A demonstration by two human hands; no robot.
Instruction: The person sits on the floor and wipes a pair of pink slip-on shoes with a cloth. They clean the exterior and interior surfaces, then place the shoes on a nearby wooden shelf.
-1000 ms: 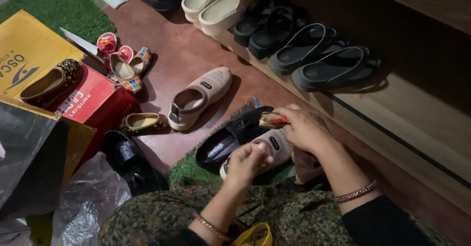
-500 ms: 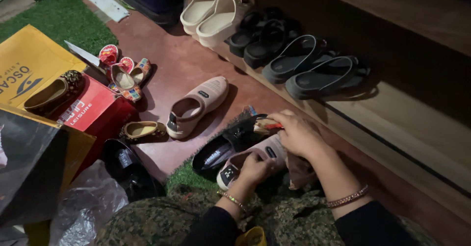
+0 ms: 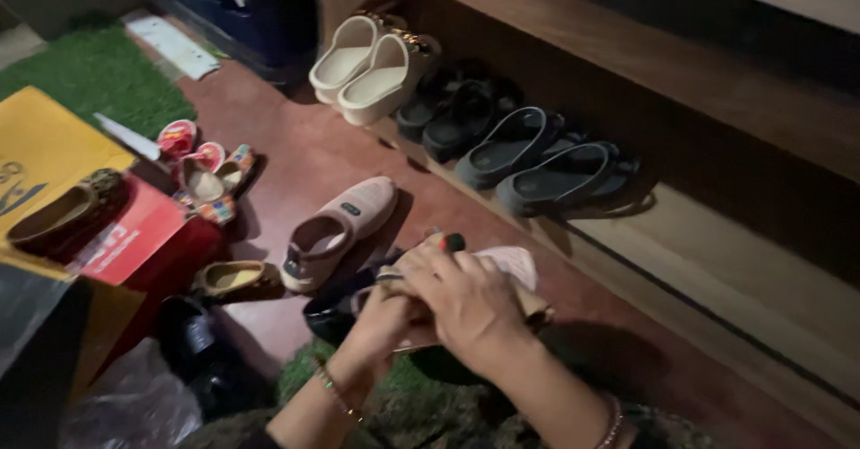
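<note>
Here, low over the red floor (image 3: 296,158), I hold a pale slip-on shoe (image 3: 511,265) in both hands; its long axis runs from lower left to upper right, with the end that shows from under my hands pointing up and right toward the wooden shelf (image 3: 717,270). My right hand (image 3: 461,301) lies over its top, fingers curled down and closed around it, a small marker-like stick (image 3: 452,241) poking out just beyond the knuckles. My left hand (image 3: 381,319) grips it from below and the left, fingers wrapped tight. Beneath my hands lies one dark shoe (image 3: 331,315). Just beyond, one matching pale shoe (image 3: 340,229) rests on the floor, toe pointing up and right. On the shelf I count two cream sandals (image 3: 372,64), two black sandals (image 3: 452,113) and two grey slides (image 3: 546,158). To the left sit three small colourful slippers (image 3: 206,162), one tan flat (image 3: 231,279), and one brown flat (image 3: 63,216) atop a red box (image 3: 134,238).
</note>
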